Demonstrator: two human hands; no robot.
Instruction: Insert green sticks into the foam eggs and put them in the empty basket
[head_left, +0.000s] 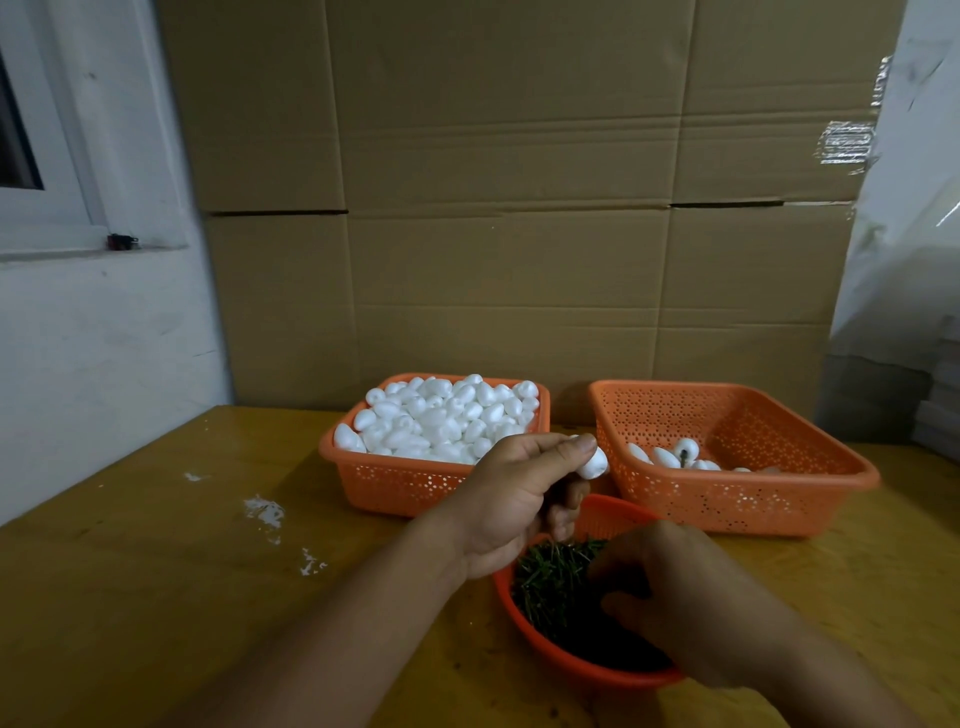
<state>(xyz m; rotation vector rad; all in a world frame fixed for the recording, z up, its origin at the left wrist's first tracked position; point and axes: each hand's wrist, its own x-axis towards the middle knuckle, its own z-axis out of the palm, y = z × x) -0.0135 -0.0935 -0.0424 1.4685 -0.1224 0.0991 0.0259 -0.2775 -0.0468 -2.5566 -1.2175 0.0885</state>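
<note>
My left hand (514, 499) holds one white foam egg (593, 463) between thumb and fingers, above the gap between the baskets. My right hand (675, 597) reaches down into a small round orange bowl (524, 618) of green sticks (550, 577); its fingertips are buried among the sticks, so its grip is hidden. An orange basket (395, 483) at the left is heaped with foam eggs (441, 415). The orange basket (779, 499) at the right holds several eggs with sticks (680, 457) along its near side.
Everything stands on a yellowish wooden table (156, 597) with white foam crumbs (265, 512) at the left. Stacked cardboard boxes (509, 208) form a wall right behind the baskets. A white wall with a window frame is at the left, plastic sheeting at the right.
</note>
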